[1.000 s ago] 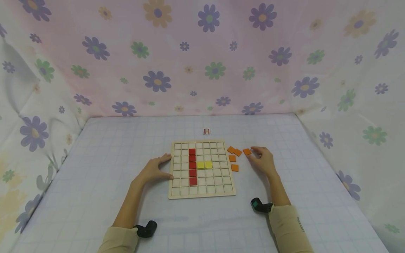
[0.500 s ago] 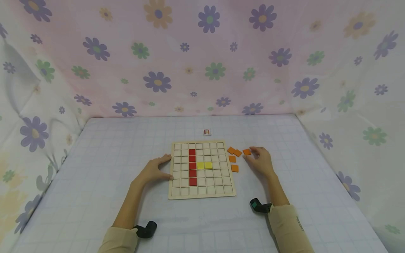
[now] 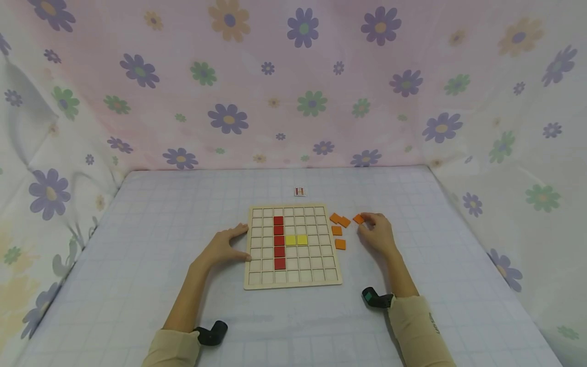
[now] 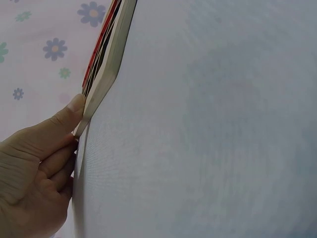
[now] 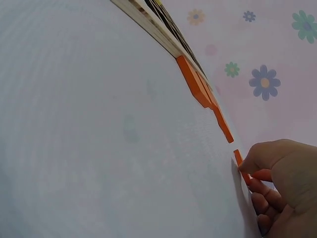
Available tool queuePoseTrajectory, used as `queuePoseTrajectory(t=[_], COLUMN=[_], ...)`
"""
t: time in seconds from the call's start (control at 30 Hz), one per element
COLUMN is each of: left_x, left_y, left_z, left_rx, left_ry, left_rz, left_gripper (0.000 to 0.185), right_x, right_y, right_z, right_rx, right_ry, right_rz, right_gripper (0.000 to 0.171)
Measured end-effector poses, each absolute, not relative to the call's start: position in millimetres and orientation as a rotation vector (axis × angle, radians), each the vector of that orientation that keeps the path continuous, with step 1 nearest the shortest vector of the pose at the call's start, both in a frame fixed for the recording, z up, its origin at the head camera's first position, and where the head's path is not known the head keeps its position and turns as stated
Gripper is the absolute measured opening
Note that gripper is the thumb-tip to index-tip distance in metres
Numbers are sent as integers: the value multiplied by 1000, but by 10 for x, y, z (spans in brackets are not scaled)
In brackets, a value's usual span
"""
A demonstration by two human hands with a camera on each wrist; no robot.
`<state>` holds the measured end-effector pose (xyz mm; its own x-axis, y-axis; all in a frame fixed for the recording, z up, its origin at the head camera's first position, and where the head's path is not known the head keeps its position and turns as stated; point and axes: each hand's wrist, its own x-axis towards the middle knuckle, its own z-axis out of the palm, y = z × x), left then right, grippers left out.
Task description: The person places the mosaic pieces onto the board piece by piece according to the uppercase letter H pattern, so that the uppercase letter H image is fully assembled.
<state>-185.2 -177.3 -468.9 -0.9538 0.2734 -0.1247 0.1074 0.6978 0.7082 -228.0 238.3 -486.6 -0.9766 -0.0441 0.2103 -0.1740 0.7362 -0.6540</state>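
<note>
A thin, stiff, seemingly light orange tile (image 3: 358, 219) is being pinched at its edges by the right hand (image 3: 378, 234); the wooden grid board (image 3: 293, 244) is being steadied by the left hand's (image 3: 224, 248) relaxed fingers

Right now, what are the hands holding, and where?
The right hand pinches an orange tile by its edge. The left hand only rests against the wooden board's left edge.

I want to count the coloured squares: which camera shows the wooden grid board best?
The head view: the whole board lies face-up, every cell visible. The left wrist view and the right wrist view show only its edge.
</note>
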Motion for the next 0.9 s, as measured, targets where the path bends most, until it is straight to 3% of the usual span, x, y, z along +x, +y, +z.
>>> queuePoseTrajectory(t=[0.9], left_x=[-1848], left_y=[-1780], left_z=[-4687], left_rx=[309], left_ry=[2684], left_rz=[1115], left_gripper=[88], right_x=[-2299], right_y=[2352], right_z=[-4850], right_rx=[165], right_ry=[-2748], right_rz=[1044], right_gripper=[35])
